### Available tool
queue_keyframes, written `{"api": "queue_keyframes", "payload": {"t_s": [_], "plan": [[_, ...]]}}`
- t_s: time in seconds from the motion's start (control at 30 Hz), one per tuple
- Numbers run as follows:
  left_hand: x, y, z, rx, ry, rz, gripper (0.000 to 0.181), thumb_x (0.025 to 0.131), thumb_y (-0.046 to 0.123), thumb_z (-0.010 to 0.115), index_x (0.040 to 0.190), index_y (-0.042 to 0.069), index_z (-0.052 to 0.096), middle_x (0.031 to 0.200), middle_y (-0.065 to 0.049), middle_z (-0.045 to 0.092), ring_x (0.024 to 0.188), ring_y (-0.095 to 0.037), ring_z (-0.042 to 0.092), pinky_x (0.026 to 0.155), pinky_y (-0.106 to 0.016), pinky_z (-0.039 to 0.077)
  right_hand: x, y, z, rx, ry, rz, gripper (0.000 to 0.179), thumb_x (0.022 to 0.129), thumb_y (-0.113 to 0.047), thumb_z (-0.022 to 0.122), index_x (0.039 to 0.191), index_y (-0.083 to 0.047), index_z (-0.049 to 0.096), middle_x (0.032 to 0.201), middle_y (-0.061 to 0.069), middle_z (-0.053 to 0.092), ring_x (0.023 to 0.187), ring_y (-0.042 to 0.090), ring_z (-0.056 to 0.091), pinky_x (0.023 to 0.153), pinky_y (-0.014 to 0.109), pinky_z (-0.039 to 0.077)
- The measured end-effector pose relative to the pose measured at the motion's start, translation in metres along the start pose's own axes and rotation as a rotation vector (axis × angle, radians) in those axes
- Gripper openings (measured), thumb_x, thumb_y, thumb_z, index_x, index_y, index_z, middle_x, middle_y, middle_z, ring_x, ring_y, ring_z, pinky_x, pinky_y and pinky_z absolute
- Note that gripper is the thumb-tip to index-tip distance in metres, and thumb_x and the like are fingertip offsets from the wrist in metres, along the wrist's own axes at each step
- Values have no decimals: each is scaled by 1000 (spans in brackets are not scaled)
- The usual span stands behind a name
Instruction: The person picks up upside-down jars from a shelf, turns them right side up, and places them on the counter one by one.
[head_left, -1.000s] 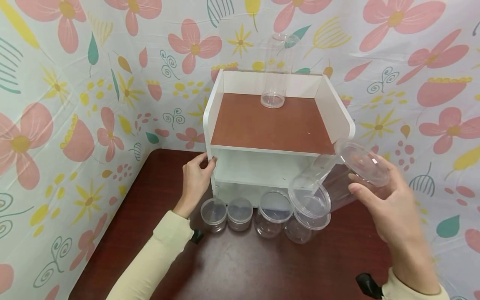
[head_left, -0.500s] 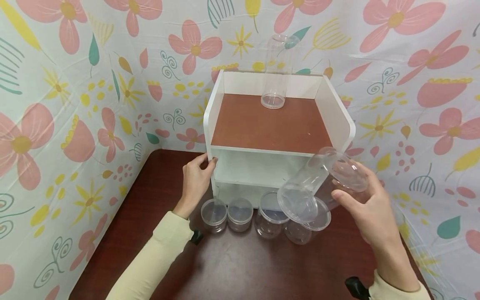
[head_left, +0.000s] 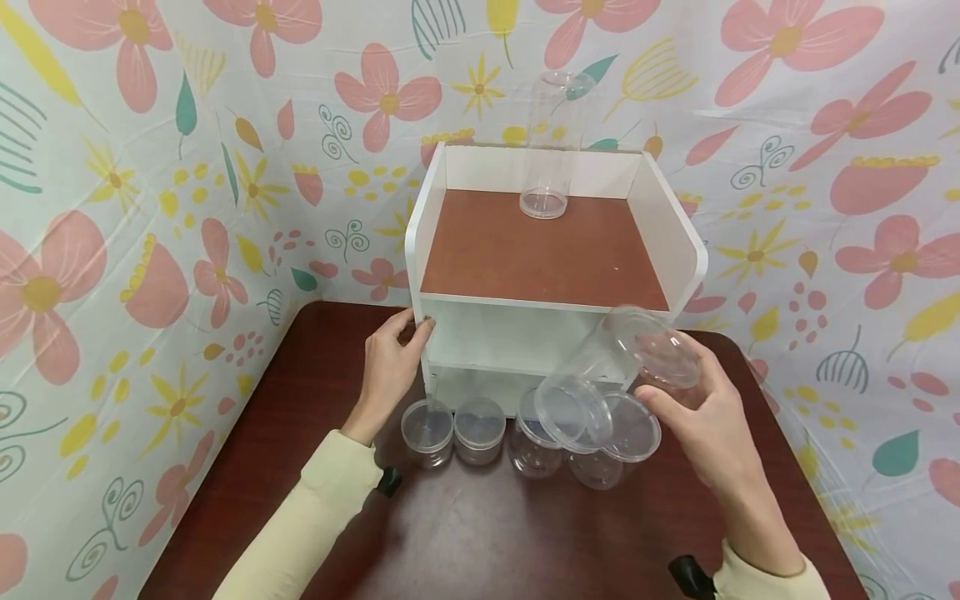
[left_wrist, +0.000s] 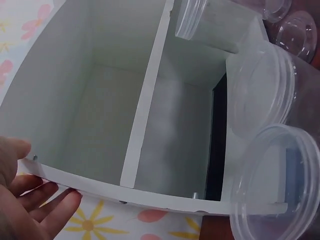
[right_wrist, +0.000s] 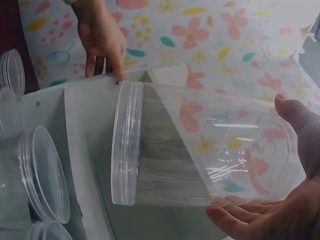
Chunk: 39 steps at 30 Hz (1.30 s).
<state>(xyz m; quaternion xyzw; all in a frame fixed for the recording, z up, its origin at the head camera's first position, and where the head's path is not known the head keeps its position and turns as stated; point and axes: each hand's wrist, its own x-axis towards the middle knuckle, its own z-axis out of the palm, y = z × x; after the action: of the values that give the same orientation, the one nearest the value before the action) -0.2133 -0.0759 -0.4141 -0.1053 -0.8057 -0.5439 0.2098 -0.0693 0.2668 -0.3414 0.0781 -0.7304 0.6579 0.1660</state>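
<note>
In the head view my right hand [head_left: 705, 408] grips a tall clear plastic jar [head_left: 600, 354] near its base. The jar is tilted, its lidded end [right_wrist: 127, 145] down to the left, in front of the white shelf unit's right part. The right wrist view shows my thumb and fingers on opposite sides of the jar. My left hand [head_left: 393, 358] holds the front edge of the unit's left side panel [left_wrist: 100, 189], thumb on the inner side and fingers outside. A second tall clear jar [head_left: 545, 179] stands upright on the brown top of the shelf unit [head_left: 510, 250].
Several shorter lidded clear jars, among them a left one [head_left: 427, 433], a second [head_left: 480, 429] and a right one [head_left: 626, 433], stand in a row before the unit on the dark red table [head_left: 487, 533]. A floral cloth [head_left: 262, 167] hangs behind and at the sides.
My right hand has moved left and slightly down with the tilted jar, which now overlaps the right-hand short jars in the head view. The left hand has stayed on the side panel.
</note>
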Motion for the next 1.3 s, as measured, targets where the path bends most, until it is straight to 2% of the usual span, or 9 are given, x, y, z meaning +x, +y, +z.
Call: {"api": "queue_keyframes", "payload": {"t_s": [0.17, 0.33, 0.43, 0.57, 0.77, 0.97, 1.07, 1.2, 1.3], "plan": [[-11, 2, 0, -54, 45, 2, 36, 103, 25, 67, 132, 4, 65, 118, -10, 62, 103, -20, 64, 87, -31, 55, 1, 4, 5, -5, -2, -15, 67, 88, 17, 69, 147, -7, 49, 131, -3, 66, 115, 8, 65, 91, 16, 51], [-25, 5, 0, -93, 114, 50, 26, 103, 17, 66, 122, 0, 63, 109, -12, 59, 92, -19, 59, 78, -22, 49, 1, 7, 9, -46, -1, 5, 67, 89, 14, 70, 148, -7, 47, 131, -7, 66, 114, 6, 65, 91, 15, 50], [-34, 4, 1, -131, 92, 98, 20, 101, 12, 67, 119, 1, 66, 104, -10, 63, 87, -17, 60, 74, -19, 48, 0, 8, 11, -72, -5, 24, 68, 90, 10, 71, 151, -4, 44, 131, -9, 65, 112, 6, 66, 90, 14, 51], [-44, 2, 5, -182, -7, 156, 23, 99, 6, 69, 122, 2, 68, 106, -11, 68, 86, -19, 65, 74, -21, 52, 0, 9, 13, -80, -10, 38, 69, 91, 8, 71, 153, -1, 40, 132, -9, 65, 112, 8, 67, 89, 15, 51], [-60, -6, 14, -219, -224, 228, 37, 99, 3, 67, 135, -1, 61, 120, -16, 67, 102, -28, 68, 86, -36, 56, 1, 12, 20, -63, -4, 42, 68, 91, 9, 71, 152, -1, 41, 131, -10, 65, 112, 8, 67, 92, 15, 50], [-74, -13, 21, -215, -418, 232, 55, 100, 20, 69, 148, 0, 51, 137, -16, 60, 119, -31, 63, 96, -44, 54, 0, 14, 26, -106, 17, 112, 71, 92, 4, 73, 154, -4, 41, 129, -13, 64, 109, 6, 67, 90, 14, 50], [-79, -15, 25, -233, -498, 231, 67, 98, 27, 72, 151, -3, 45, 142, -20, 55, 124, -33, 59, 98, -46, 53, 0, 15, 30, -110, 23, 142, 71, 92, 4, 73, 154, -5, 41, 128, -14, 64, 109, 6, 67, 89, 15, 50], [-83, -15, 30, -273, -570, 214, 78, 92, 20, 79, 154, -7, 38, 145, -24, 50, 130, -35, 54, 100, -50, 51, -1, 15, 34, -78, 18, 141, 73, 91, 6, 73, 155, -3, 38, 128, -14, 64, 110, 7, 67, 88, 16, 51], [-86, -16, 35, -288, -603, 194, 86, 86, 15, 82, 154, -8, 35, 146, -23, 49, 130, -37, 54, 103, -51, 49, -1, 16, 37, -51, 14, 134, 73, 91, 7, 72, 155, -1, 38, 128, -14, 64, 110, 6, 68, 89, 17, 52]]}}
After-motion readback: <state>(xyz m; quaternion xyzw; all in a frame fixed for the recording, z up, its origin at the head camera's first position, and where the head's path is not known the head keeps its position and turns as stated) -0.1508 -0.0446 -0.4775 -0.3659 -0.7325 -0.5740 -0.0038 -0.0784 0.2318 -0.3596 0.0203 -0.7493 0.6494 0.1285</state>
